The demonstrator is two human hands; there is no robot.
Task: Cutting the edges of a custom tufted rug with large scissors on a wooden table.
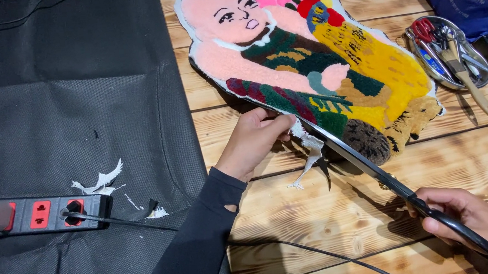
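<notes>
From my remote seat, I see the left hand [251, 139] pinching the lower edge of a multicoloured tufted rug shaped like a figure in green, yellow and pink [308, 58], lifting that edge slightly off the pale wooden plank bench [336, 206]. The right hand [483, 223] is closed around the black handles of a pair of long steel scissors [374, 168], whose blades run along the rug's edge just beside the left hand's fingertips. A ragged strip of white backing cloth [309, 154] hangs from the rug at the blades. The rug lies across the bench's upper middle, its head end toward the top of the view.

To the left, a black fabric sheet [60, 114] covers the surface; on it rest 1 black power strip with red sockets [40, 214] and several white cloth scraps [101, 182]. At upper right, a round metal tray of hand tools, 1 with red handles, [449, 52] sits near the rug's yellow side. A thin black cable [304, 248] crosses the bench below the left arm.
</notes>
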